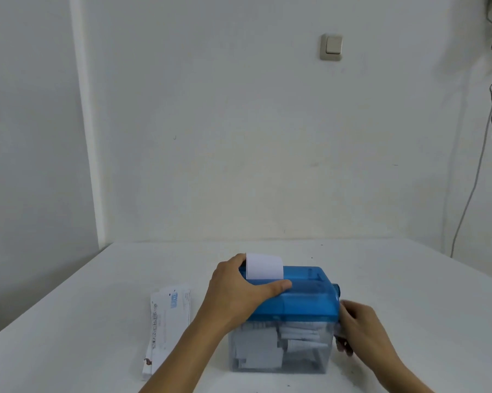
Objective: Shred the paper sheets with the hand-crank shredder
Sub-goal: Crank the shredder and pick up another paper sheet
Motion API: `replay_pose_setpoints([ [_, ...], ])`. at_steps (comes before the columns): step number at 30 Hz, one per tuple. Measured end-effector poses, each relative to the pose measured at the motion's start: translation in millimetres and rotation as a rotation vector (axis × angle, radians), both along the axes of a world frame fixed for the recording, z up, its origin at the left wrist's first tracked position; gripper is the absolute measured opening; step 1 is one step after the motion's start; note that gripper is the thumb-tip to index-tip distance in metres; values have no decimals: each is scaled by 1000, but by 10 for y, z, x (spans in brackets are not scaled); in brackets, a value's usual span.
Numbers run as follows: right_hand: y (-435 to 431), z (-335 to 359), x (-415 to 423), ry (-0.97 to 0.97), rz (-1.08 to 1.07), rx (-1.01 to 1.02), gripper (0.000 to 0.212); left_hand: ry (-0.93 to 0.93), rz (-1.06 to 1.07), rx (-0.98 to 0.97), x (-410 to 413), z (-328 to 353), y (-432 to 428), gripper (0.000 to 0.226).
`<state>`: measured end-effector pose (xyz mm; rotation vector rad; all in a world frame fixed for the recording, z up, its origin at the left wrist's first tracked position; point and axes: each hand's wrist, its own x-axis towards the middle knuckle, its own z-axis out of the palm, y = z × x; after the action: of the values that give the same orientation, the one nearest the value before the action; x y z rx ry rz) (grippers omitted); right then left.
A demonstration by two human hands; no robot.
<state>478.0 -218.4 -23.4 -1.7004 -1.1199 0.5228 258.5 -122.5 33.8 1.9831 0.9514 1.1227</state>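
White table [69, 321], shredder bin [323, 361] (shreds [298, 336] inside)

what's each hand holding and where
Left hand grips the shredder's blue lid at its left end; right hand seems to hold the crank handle, blurred.

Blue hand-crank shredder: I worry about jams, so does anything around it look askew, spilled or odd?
Nothing stands out. The white paper sheet stands upright in the blue shredder lid, toward its left end; shreds lie inside the clear plastic bin. The stack of printed sheets is only slightly fanned.
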Motion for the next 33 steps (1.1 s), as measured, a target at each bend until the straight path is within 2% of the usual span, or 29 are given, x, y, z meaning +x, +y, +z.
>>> replay_pose_setpoints([
  [2, -204, 136, -18, -4, 66, -26, 52, 32, 30, 2, 7, -16, 23, 88],
  [5, -514, 430, 59, -20, 262, -83, 43, 73, 57, 15, 2, -7, 35, 90],
  [8, -643, 717, 181, -206, 432, -130, 32, 72, 37, 16, -3, 12, 28, 84],
  [11, -577, 1011, 227, -361, 435, -101, 28, 41, -4, 11, -36, 57, 5, 75],
  [14, -413, 1225, 267, -402, 361, 1, 28, 44, -46, 9, -67, 86, -27, 73],
  [16, -209, 1223, 324, -340, 300, 76, 28, 48, -53, 4, -73, 80, -37, 70],
  [19, 170, 987, 366, -170, 228, 140, 15, 47, -53, -4, -61, 64, -33, 73],
  [22, 416, 579, 299, -54, 180, 120, 19, 57, -14, -4, -44, 1, 11, 89],
  [25, 366, 196, 211, -40, 101, 29, 15, 68, 69, 12, -17, -68, 33, 89],
  [28, 145, 32, 124, -16, 121, -78, 27, 148, 172, 37, 4, -69, 11, 85],
  [33, -270, 275, 73, -35, 244, -123, 47, 192, 202, 32, 7, -53, 13, 93],
])
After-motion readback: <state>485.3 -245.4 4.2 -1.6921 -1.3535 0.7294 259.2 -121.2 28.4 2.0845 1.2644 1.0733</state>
